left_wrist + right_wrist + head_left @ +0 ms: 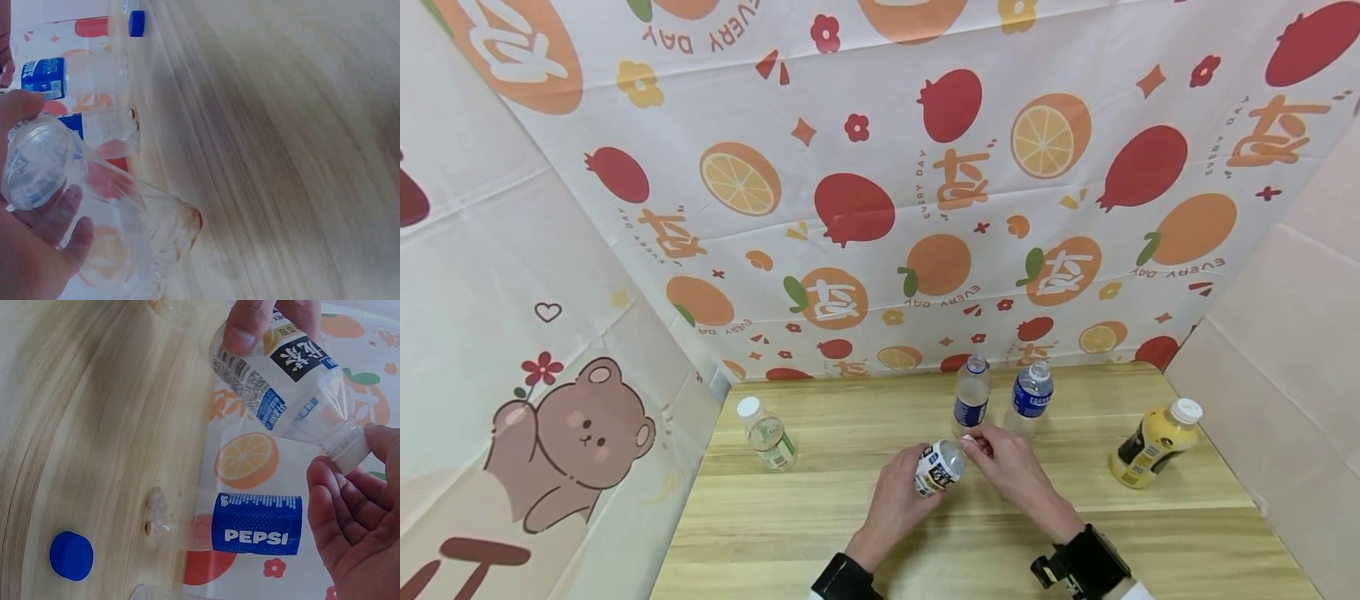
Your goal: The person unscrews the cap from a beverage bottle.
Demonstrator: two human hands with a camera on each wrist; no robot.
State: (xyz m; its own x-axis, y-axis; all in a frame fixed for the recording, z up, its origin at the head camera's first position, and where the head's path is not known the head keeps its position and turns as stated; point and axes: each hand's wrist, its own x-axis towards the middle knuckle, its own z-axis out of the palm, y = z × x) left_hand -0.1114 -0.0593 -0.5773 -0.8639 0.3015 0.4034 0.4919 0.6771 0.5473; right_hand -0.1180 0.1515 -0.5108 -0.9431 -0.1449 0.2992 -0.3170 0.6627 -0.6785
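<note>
The left hand (895,492) is wrapped around the body of the labelled bottle (938,467), with thumb and fingers closed against its sides. The labelled bottle is held tilted above the table (820,521), near its middle, with the neck directed toward the right hand (1011,471). The white cap (350,451) is pinched at the neck between the right thumb and fingers; whether its thread is engaged cannot be determined. In the right wrist view, the barcode and printed panels of the label are exposed, together with the contact between fingers and cap. In the left wrist view, the underside of the labelled bottle is presented instead, and the white cap is not shown. A blue cap (72,556) on the table is seen in both wrist views but cannot be made out in the head view. The Pepsi bottle (256,524) is positioned upright just beyond the hands, its base partly covered by the right fingers in the head view. A blue-label bottle (1032,400) is placed beside it, to the right. A green-label bottle (772,440) is located well apart at the left, and a yellow bottle (1150,448) at the right. The rear is covered by a fruit-patterned cloth (895,92).
</note>
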